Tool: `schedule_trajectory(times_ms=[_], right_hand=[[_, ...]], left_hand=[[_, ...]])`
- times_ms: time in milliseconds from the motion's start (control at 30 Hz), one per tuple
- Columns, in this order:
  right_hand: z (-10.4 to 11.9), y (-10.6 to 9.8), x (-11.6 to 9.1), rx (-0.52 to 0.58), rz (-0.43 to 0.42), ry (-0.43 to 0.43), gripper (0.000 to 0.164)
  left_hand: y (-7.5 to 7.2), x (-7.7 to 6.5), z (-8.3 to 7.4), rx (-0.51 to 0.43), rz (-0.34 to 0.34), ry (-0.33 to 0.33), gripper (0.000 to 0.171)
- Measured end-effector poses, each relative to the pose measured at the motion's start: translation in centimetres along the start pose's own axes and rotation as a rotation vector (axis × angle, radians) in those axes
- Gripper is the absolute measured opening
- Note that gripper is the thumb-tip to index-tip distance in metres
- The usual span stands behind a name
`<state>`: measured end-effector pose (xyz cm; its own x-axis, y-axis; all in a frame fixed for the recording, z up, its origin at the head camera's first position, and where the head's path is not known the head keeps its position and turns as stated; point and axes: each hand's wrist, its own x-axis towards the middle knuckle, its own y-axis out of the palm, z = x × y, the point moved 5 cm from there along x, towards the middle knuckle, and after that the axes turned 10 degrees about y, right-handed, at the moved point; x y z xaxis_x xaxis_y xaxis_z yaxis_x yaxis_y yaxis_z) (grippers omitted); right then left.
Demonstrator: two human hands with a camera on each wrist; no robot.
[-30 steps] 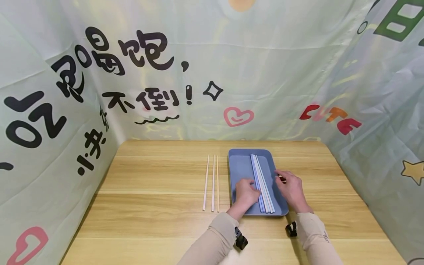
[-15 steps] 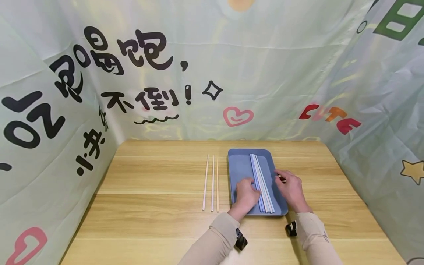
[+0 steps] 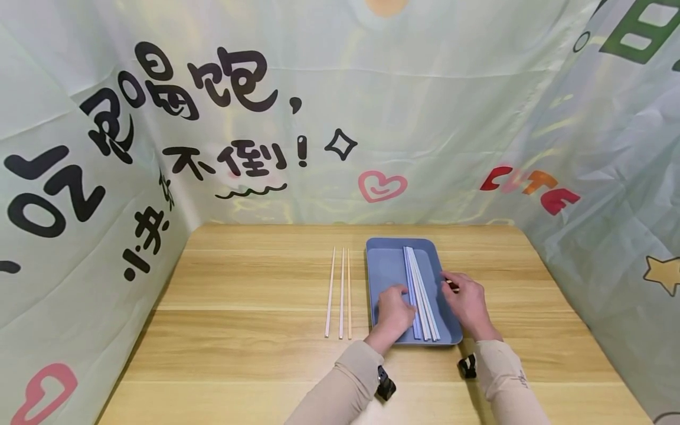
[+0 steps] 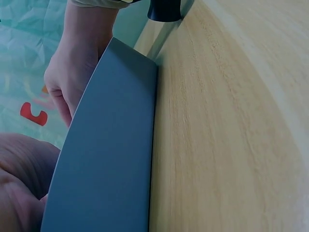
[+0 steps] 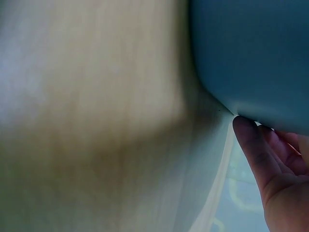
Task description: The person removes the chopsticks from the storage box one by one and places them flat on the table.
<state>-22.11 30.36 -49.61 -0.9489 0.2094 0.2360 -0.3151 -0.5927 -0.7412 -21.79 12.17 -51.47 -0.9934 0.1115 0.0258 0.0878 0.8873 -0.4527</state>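
Observation:
A blue-grey tray (image 3: 382, 260) holds a bundle of long chopsticks, blue chopsticks (image 3: 409, 268) on the left and whitish chopsticks (image 3: 423, 295) on the right. My left hand (image 3: 394, 310) reaches over the tray's near-left side, its thumb and index finger pinching at the blue chopsticks. At the tray's right rim, my right hand (image 3: 466, 301) grips the edge. In the right wrist view the thumb (image 5: 248, 137) sits right at the tray's rim, with the other fingers curled behind. The tray's outer wall (image 4: 111, 145) hides the chopsticks in the left wrist view.
To the left of the tray, a pair of pinkish-white chopsticks (image 3: 342, 295) and a yellowish chopstick (image 3: 349, 295) lie on the wooden table (image 3: 239, 330). A printed cloth backdrop (image 3: 451, 118) rises behind and on both sides of the table.
The chopsticks in the tray have turned slightly: their near ends shifted left and their far ends a little right. Both hands stay in nearly the same place, and the tray has not visibly moved.

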Motion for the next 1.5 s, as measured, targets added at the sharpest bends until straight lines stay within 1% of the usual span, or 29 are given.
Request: schedule_trajectory(times_ms=[67, 200, 367, 433, 500, 567, 633, 800, 900, 967, 1067, 1100, 1133, 1267, 1333, 1433, 1500], right_hand=[[0.0, 0.0, 0.0, 0.0, -0.003, -0.007, 0.03], [-0.1, 0.1, 0.0, 0.001, -0.003, -0.011, 0.03], [-0.1, 0.1, 0.0, 0.001, 0.004, -0.004, 0.03], [0.0, 0.1, 0.0, 0.002, 0.007, 0.001, 0.03], [0.0, 0.1, 0.1, 0.001, 0.009, 0.007, 0.03], [0.0, 0.0, 0.0, 0.004, 0.007, 0.007, 0.03], [0.1, 0.0, 0.0, 0.006, 0.003, 0.005, 0.03], [0.2, 0.0, 0.0, 0.006, -0.006, -0.008, 0.029], [0.2, 0.0, -0.1, 0.006, -0.01, -0.014, 0.029], [0.2, 0.0, 0.0, 0.007, -0.008, -0.015, 0.029], [0.2, 0.0, -0.1, 0.008, -0.005, -0.013, 0.029], [0.2, 0.0, 0.0, 0.009, -0.005, -0.012, 0.029], [0.2, 0.0, -0.1, 0.008, -0.004, -0.011, 0.029], [0.1, 0.0, -0.1, 0.008, 0.0, -0.005, 0.03], [0.1, 0.0, -0.1, 0.005, 0.005, 0.002, 0.03], [0.1, 0.0, -0.1, -0.001, 0.006, 0.008, 0.03], [0.1, 0.1, -0.1, -0.003, 0.005, 0.007, 0.03]], left_hand=[[-0.1, 0.0, 0.1, -0.009, 0.0, -0.011, 0.046], [-0.2, 0.0, 0.0, 0.027, -0.008, 0.002, 0.046], [-0.5, -0.1, -0.3, 0.114, -0.029, 0.069, 0.046], [-0.6, -0.1, -0.4, 0.136, -0.034, 0.097, 0.04], [-0.7, -0.2, -0.5, 0.153, -0.037, 0.115, 0.031], [-0.8, -0.2, -0.6, 0.156, -0.035, 0.113, 0.023], [-0.8, -0.2, -0.5, 0.153, -0.029, 0.1, 0.019], [-0.7, -0.2, -0.4, 0.125, -0.022, 0.079, 0.021], [-0.7, -0.2, -0.4, 0.124, -0.022, 0.083, 0.02], [-0.7, -0.1, -0.3, 0.124, -0.018, 0.075, 0.019], [-0.8, -0.1, -0.3, 0.14, -0.017, 0.08, 0.016], [-0.8, -0.1, -0.3, 0.132, -0.012, 0.073, 0.012], [-0.8, -0.1, -0.3, 0.127, -0.009, 0.07, 0.013], [-0.7, -0.1, -0.1, 0.085, 0.001, 0.032, 0.044], [-0.7, -0.1, 0.0, 0.076, 0.002, 0.013, 0.054], [-0.9, -0.1, 0.1, 0.091, -0.01, 0.025, 0.054], [-1.2, -0.1, 0.0, 0.092, -0.01, 0.027, 0.05]])
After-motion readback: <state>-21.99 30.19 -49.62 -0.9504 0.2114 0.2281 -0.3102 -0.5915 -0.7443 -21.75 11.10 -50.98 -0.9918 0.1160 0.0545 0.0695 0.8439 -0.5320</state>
